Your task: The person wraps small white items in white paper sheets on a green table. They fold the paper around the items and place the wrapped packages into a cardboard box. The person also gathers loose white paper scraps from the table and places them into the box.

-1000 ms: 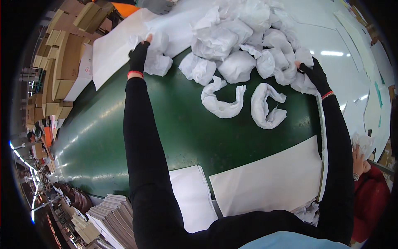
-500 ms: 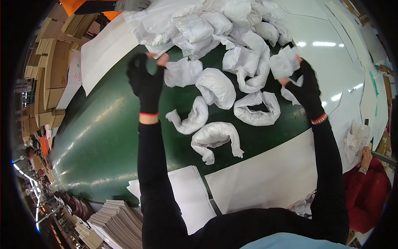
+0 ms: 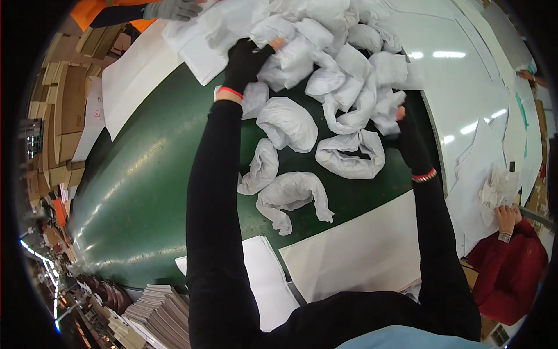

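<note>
My left hand (image 3: 249,65), in a black fingerless glove with a red cuff, is against the near left side of a heap of crumpled white paper wads (image 3: 314,35). A finger stretches out over the nearest ones; the other fingers are mostly hidden. My right hand (image 3: 411,136), gloved alike, pinches a crumpled white paper wad (image 3: 388,110) at the heap's right side. Between my arms lie a puffed white paper wad (image 3: 289,123), a ring-shaped one (image 3: 351,166), an arched one (image 3: 293,189) and a curved one (image 3: 260,168) on the green table (image 3: 139,192).
A grey-gloved hand (image 3: 174,9) of a person in orange is at the far left. On the right, a person in a red sleeve (image 3: 511,279) handles crumpled paper (image 3: 494,192). Flat white sheets (image 3: 264,279) and a pale board (image 3: 360,250) lie near me; cardboard boxes (image 3: 72,110) stand left.
My left hand has moved right and away from me onto the heap. My right hand has come nearer and slightly left, and the paper at it has turned and shifted.
</note>
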